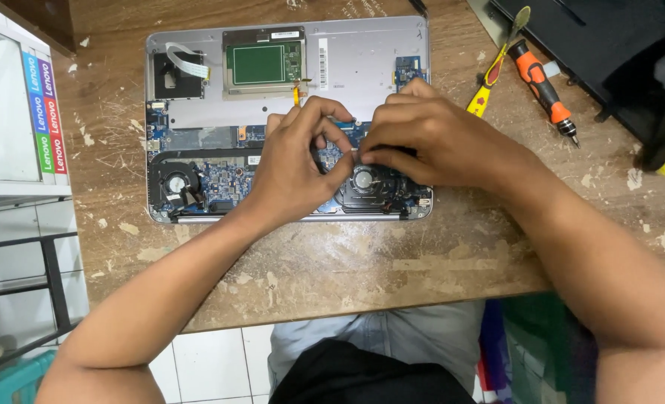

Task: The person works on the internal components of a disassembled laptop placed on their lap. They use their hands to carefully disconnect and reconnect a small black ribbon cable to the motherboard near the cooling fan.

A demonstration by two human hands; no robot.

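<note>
An opened silver laptop (362,60) lies on the worn wooden table (332,262), its blue circuit board (224,179) and two fans exposed. My left hand (295,168) rests over the middle of the board, fingers curled and pinched together near the right-hand fan (366,181). My right hand (437,142) meets it from the right, fingertips pressed on a small dark part just above that fan. What the fingers pinch is hidden. A green touchpad board (261,63) and a white ribbon cable (186,61) sit in the upper half.
A yellow-handled tool (497,67) and an orange-and-black screwdriver (545,86) lie right of the laptop. A black case (586,37) sits at the top right. A white box with coloured stripes (18,112) stands at the left, beside a black metal rack (52,277).
</note>
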